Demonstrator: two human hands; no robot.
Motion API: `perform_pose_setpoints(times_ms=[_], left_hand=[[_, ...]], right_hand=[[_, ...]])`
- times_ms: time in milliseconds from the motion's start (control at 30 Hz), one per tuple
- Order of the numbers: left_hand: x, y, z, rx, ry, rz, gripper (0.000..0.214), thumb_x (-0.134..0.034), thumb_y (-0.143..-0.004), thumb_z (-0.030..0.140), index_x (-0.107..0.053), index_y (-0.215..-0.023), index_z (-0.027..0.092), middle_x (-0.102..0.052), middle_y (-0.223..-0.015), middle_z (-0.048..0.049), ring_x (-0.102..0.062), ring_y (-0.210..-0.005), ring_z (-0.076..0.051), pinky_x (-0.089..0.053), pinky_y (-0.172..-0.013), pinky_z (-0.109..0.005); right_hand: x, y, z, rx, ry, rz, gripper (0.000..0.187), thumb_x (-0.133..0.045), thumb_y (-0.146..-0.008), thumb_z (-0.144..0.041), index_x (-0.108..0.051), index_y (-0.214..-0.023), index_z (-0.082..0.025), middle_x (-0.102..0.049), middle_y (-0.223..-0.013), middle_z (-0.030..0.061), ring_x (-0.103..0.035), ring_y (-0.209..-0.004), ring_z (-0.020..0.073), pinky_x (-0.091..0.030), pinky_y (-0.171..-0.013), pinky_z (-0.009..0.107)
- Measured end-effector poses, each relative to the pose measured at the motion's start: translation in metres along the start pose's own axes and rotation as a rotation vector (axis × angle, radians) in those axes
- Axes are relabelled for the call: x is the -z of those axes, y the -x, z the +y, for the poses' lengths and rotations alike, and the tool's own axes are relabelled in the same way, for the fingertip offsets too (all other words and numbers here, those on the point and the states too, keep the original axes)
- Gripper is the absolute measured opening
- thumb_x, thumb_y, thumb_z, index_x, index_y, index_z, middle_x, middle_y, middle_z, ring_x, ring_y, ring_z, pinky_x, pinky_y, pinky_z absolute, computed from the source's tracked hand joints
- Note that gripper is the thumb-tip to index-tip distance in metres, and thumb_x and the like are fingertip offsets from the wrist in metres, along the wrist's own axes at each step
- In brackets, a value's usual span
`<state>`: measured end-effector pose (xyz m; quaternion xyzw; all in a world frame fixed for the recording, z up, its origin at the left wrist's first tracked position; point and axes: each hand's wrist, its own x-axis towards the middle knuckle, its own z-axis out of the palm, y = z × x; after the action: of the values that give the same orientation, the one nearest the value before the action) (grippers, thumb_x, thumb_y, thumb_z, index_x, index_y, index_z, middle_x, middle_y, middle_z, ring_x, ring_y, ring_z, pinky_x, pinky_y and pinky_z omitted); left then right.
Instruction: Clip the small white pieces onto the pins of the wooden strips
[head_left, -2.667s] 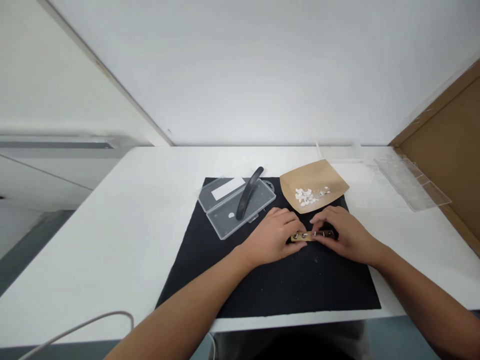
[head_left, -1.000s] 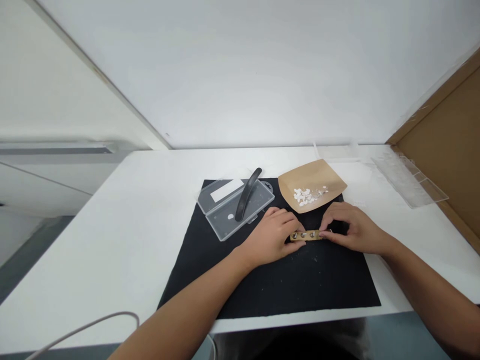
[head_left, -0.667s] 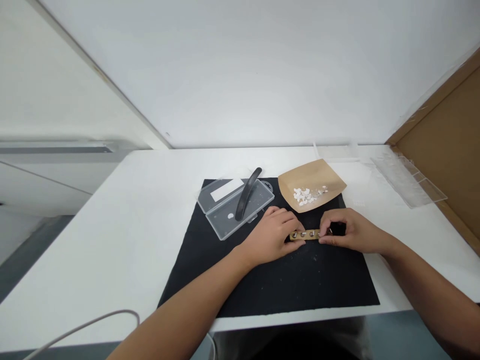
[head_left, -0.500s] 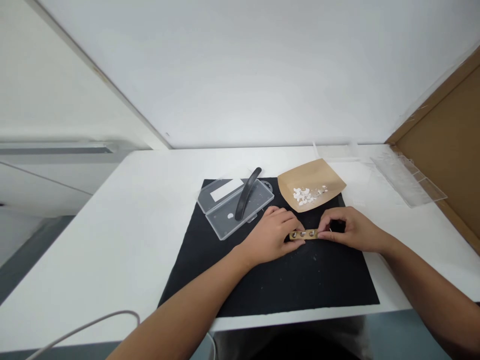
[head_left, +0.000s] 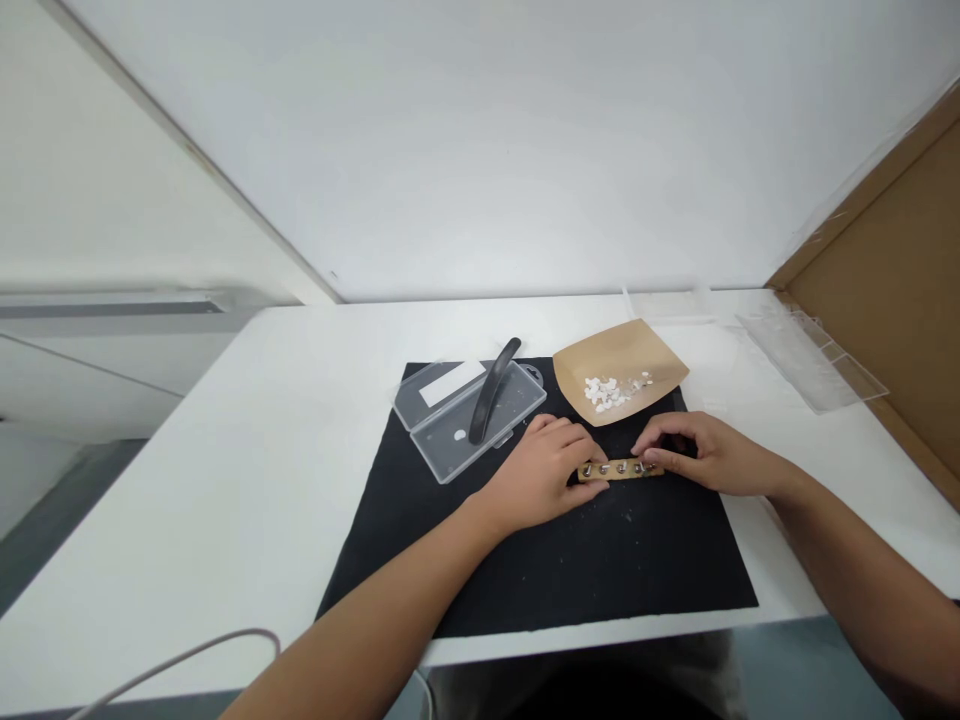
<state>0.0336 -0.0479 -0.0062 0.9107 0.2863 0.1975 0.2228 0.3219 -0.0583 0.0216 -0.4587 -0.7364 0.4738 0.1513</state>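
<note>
A narrow tan strip (head_left: 613,476) with several small shiny metal fittings in a row lies on the black mat (head_left: 570,580). My left hand (head_left: 551,470) grips its left end, thumb on the near edge and fingers on the far edge. Over the right part of the strip, my right hand (head_left: 701,455) has thumb and forefinger brought close together at one of the fittings. What is between those fingertips is too small to make out. Behind the hands, a brown paper tray (head_left: 619,350) holds small white flakes.
An open clear plastic case (head_left: 442,455) lies left of the tray, with a dark curved handle-like piece (head_left: 493,390) across it. Clear plastic trays (head_left: 814,365) are at the back right, near a brown board (head_left: 900,290). A cable (head_left: 180,655) runs along the front left.
My right hand has shifted slightly from the strip's right end onto its fittings, so more of the strip shows. My left hand keeps its grip.
</note>
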Motion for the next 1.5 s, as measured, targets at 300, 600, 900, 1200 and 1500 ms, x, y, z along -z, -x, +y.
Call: perform_pose_setpoints(times_ms=[300,600,900,1200,1500], left_hand=[[0.002,0.000,0.002,0.006,0.001,-0.010,0.017,-0.073,-0.098,0.037,-0.071,-0.108,0.024,-0.075,-0.103,-0.0024,-0.068,-0.101,-0.022,-0.038,-0.095,-0.040],[0.002,0.001,0.002,0.003,-0.005,-0.002,0.018,-0.074,-0.098,0.037,-0.071,-0.108,0.023,-0.075,-0.103,-0.0018,-0.068,-0.102,-0.022,-0.037,-0.095,-0.040],[0.002,0.000,0.002,0.011,0.007,-0.003,0.016,-0.073,-0.098,0.037,-0.071,-0.108,0.024,-0.075,-0.103,-0.0024,-0.067,-0.100,-0.022,-0.036,-0.096,-0.040],[0.002,0.000,0.002,0.010,0.002,-0.005,0.016,-0.071,-0.099,0.038,-0.070,-0.108,0.024,-0.075,-0.103,-0.0025,-0.067,-0.101,-0.022,-0.037,-0.097,-0.040],[0.001,0.001,0.001,-0.007,-0.015,0.005,0.017,-0.073,-0.098,0.035,-0.070,-0.109,0.023,-0.075,-0.105,-0.0030,-0.067,-0.101,-0.022,-0.036,-0.098,-0.041]], right_hand=[[0.015,0.001,0.013,-0.087,-0.093,-0.043,0.036,-0.076,-0.092,-0.057,-0.080,-0.107,-0.024,-0.077,-0.095,0.0041,-0.065,-0.083,0.0191,-0.050,-0.073,0.033],[0.014,-0.001,0.018,-0.154,-0.144,-0.019,0.037,-0.085,-0.083,-0.056,-0.082,-0.100,-0.023,-0.078,-0.088,0.0036,-0.064,-0.078,0.0177,-0.048,-0.069,0.031],[0.014,-0.002,0.017,-0.152,-0.163,-0.047,0.033,-0.085,-0.082,-0.056,-0.084,-0.092,-0.025,-0.080,-0.088,0.0037,-0.068,-0.080,0.0201,-0.050,-0.072,0.033],[0.014,-0.001,0.011,-0.146,-0.122,-0.057,0.036,-0.076,-0.090,-0.060,-0.083,-0.097,-0.026,-0.081,-0.092,0.0044,-0.071,-0.086,0.0227,-0.053,-0.078,0.036],[0.015,0.002,0.013,-0.076,-0.108,0.216,0.046,-0.066,-0.096,-0.064,-0.078,-0.111,-0.023,-0.074,-0.084,0.0043,-0.066,-0.076,0.0193,-0.051,-0.070,0.033]])
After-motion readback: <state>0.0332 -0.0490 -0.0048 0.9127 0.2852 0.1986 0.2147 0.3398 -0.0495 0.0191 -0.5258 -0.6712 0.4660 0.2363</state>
